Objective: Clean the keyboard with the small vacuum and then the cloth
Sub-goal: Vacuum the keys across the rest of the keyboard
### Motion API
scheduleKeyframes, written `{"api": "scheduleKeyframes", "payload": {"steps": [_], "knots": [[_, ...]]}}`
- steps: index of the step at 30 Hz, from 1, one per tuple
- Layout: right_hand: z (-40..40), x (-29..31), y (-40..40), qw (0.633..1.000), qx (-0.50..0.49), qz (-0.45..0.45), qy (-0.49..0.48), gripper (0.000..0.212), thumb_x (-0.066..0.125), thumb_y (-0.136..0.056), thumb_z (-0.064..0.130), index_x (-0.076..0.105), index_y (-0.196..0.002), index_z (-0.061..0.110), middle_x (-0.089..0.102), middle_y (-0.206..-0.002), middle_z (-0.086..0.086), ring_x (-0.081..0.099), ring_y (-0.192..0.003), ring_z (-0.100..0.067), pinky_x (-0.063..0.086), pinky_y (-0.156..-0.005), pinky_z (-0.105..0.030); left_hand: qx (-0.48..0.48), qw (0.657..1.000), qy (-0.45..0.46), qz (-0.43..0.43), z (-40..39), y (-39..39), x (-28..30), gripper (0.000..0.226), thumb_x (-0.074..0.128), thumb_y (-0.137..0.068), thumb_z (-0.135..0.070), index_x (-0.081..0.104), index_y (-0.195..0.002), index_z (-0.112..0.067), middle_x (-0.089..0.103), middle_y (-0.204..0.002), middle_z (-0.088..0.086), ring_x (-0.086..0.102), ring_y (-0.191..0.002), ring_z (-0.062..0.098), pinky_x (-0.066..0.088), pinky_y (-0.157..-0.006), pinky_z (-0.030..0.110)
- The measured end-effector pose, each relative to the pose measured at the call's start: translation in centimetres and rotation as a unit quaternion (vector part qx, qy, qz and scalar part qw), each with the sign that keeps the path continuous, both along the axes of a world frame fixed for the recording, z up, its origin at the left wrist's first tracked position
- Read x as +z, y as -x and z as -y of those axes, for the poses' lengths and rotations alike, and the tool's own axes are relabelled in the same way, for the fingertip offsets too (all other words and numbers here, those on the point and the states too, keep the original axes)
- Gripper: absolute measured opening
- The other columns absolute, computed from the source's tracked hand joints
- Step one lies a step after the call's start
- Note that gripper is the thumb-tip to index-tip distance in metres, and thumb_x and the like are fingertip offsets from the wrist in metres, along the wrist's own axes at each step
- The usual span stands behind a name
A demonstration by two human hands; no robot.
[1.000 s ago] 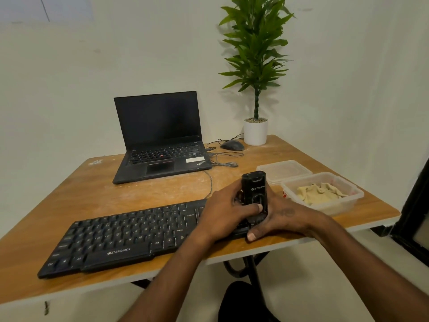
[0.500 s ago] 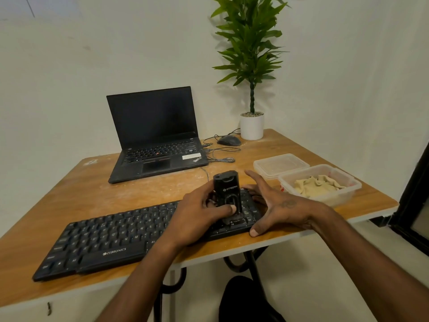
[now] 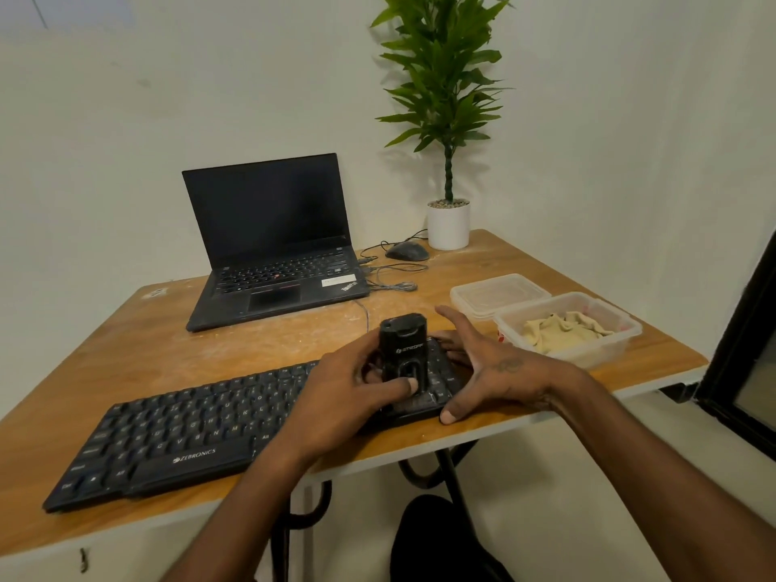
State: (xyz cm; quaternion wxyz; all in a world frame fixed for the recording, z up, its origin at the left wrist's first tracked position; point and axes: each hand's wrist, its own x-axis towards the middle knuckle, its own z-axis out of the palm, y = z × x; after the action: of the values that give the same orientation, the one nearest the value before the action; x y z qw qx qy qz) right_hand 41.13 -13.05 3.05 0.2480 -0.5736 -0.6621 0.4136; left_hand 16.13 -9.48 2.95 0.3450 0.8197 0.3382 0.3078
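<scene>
A black keyboard (image 3: 193, 430) lies along the front edge of the wooden table (image 3: 138, 354). A small black vacuum (image 3: 403, 350) stands upright on the keyboard's right end. My left hand (image 3: 348, 392) grips the vacuum, thumb across its lower front. My right hand (image 3: 491, 371) rests on the keyboard's right end with fingers spread, thumb at the front corner. A beige cloth (image 3: 562, 329) lies crumpled in a clear plastic tub (image 3: 621, 342) at the right.
An open black laptop (image 3: 268, 245) sits at the back. Behind it to the right are a mouse (image 3: 407, 250) with loose cables and a potted plant (image 3: 447, 222). A clear lid (image 3: 495, 291) lies beside the tub. A dark frame (image 3: 739, 363) stands at the right.
My right hand let go of the vacuum and spread onto the keyboard's right end. My left hand keeps the vacuum on the right-hand keys, shifted slightly left.
</scene>
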Motion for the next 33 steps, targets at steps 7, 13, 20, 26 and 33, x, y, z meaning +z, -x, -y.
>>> {"api": "scheduleKeyframes", "payload": {"steps": [7,13,20,26,33], "knots": [[0.0,0.0,0.1,1.000,0.007,0.002,-0.003,0.141,0.097,-0.060,0.025,-0.007,-0.150,0.058,0.021,-0.164,0.004,0.024,-0.149,-0.020,0.024,-0.121,-0.041,-0.003,1.000,-0.029,-0.010,0.8,-0.3,-0.1,0.052,0.080,-0.087,-0.043,0.054,-0.131,-0.054,0.073,-0.101,-0.019,0.071,-0.088,0.009,0.062,-0.083,0.041],[-0.1,-0.2,-0.1,1.000,0.020,0.008,-0.010,0.142,0.096,-0.062,0.020,-0.010,-0.152,0.052,0.043,-0.144,0.017,0.045,-0.132,-0.008,0.039,-0.105,-0.024,-0.001,0.998,-0.060,0.019,1.7,-3.7,-0.9,0.042,0.079,-0.087,-0.036,0.062,-0.125,-0.041,0.068,-0.083,-0.022,0.066,-0.076,0.005,0.056,-0.068,0.032],[0.0,-0.1,0.1,1.000,0.006,-0.008,0.000,0.141,0.097,-0.061,0.022,-0.006,-0.151,0.056,0.023,-0.162,0.007,0.025,-0.147,-0.015,0.026,-0.117,-0.035,0.018,0.998,-0.055,0.015,1.0,-0.1,-0.5,0.049,0.079,-0.087,-0.042,0.052,-0.123,-0.061,0.073,-0.101,-0.019,0.070,-0.090,0.004,0.062,-0.078,0.030],[0.0,-0.1,0.1,1.000,0.007,-0.008,-0.006,0.140,0.097,-0.061,0.021,-0.005,-0.151,0.055,0.021,-0.164,0.004,0.023,-0.149,-0.015,0.025,-0.118,-0.035,0.008,1.000,-0.016,0.025,1.0,0.8,-0.1,0.051,0.074,-0.075,-0.056,0.055,-0.121,-0.059,0.071,-0.102,-0.026,0.070,-0.087,0.007,0.062,-0.078,0.032],[0.1,-0.1,-0.2,1.000,0.021,0.002,-0.022,0.134,0.094,-0.064,0.015,-0.003,-0.147,0.055,0.051,-0.138,0.015,0.049,-0.129,-0.005,0.039,-0.107,-0.024,-0.015,0.998,-0.041,0.041,1.3,-4.7,-0.4,0.052,0.078,-0.086,-0.037,0.058,-0.133,-0.047,0.071,-0.080,-0.016,0.068,-0.076,0.008,0.060,-0.075,0.041]]}}
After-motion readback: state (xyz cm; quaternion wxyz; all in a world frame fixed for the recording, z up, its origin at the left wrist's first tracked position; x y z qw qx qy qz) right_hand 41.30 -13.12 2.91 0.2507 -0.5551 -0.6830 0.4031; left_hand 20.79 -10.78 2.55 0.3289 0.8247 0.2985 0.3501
